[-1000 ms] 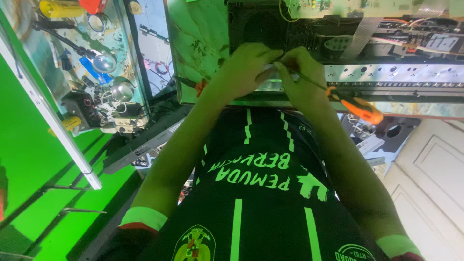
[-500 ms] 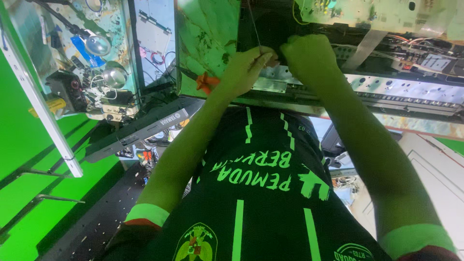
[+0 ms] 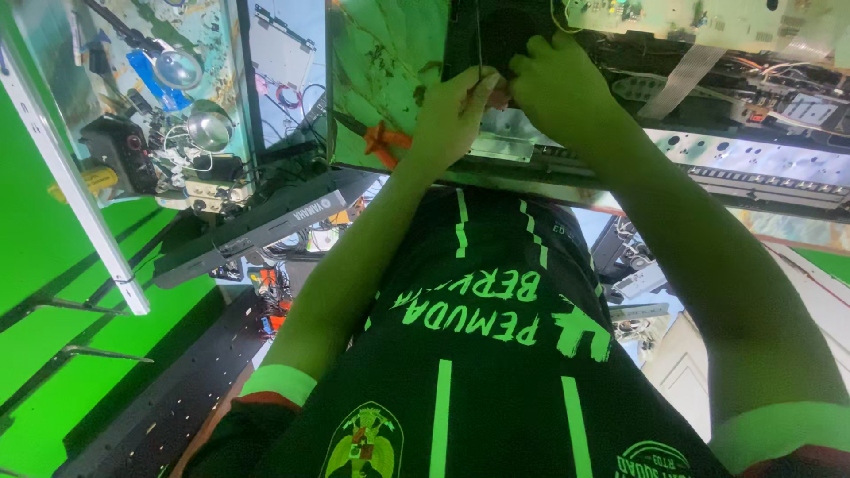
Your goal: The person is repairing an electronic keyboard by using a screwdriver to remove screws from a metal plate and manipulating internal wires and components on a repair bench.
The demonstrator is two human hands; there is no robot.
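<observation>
both hands up at the near edge of an opened chassis (image 3: 761, 164) on the desk (image 3: 381, 62). left hand (image 3: 456, 115) closed, fingertips pinched on a thin dark wire (image 3: 479, 40) running straight up out of the pinch; thumb and forefinger pressed together at the top. right hand (image 3: 558, 84) curled over, fingers bent down into the dark opening, touching the left hand at the knuckles; grip contents hidden, cannot tell what is held. small reddish bit (image 3: 498, 96) showing between the two hands, too small to identify. silver bracket (image 3: 500, 146) just below the left hand, along the chassis edge. pale circuit board (image 3: 708, 18) at top right, flat grey ribbon cable (image 3: 682, 80) slanting down from it beside the right forearm. perforated metal strip (image 3: 753, 155) running right along the chassis. orange clip (image 3: 385, 143) on the desk just left of the left wrist. far left: round lenses (image 3: 208, 128), black box (image 3: 124, 150), yellow tool (image 3: 88, 181), tangled wires. long grey bar (image 3: 257, 232) slanting below the desk edge. white rail (image 3: 71, 177) diagonal at left against green surface. black shirt (image 3: 478, 354) with green stripes filling lower frame.
</observation>
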